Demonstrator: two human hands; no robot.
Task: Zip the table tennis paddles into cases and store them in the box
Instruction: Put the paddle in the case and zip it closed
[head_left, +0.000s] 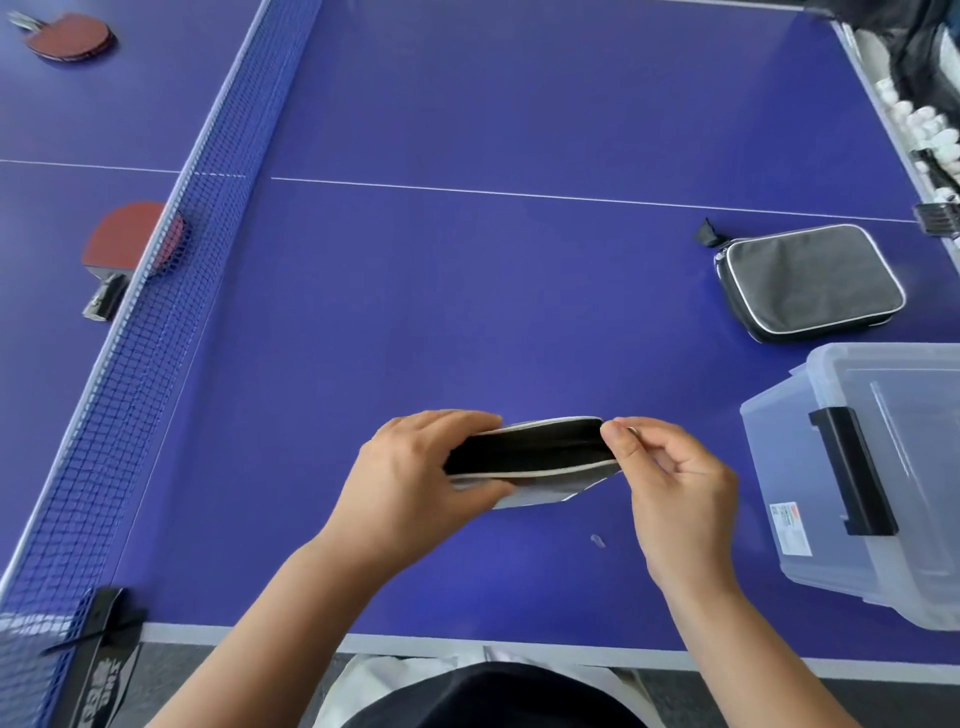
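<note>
A black paddle case with white piping (530, 457) is held on edge just above the blue table. My left hand (415, 478) grips its left end. My right hand (670, 478) pinches the zipper pull at the case's right end. A second black case (810, 283) lies flat and closed at the right. The clear plastic box (878, 483) with a black latch stands at the right edge. Beyond the net, a red paddle (130, 239) lies close to the net and more red paddles (70, 34) lie stacked at the far left corner.
The blue net (171, 291) runs diagonally along the left, its clamp (104, 654) at the near edge. White balls (930, 130) sit in a container off the table's far right. The table's near edge (467, 644) is right in front of me.
</note>
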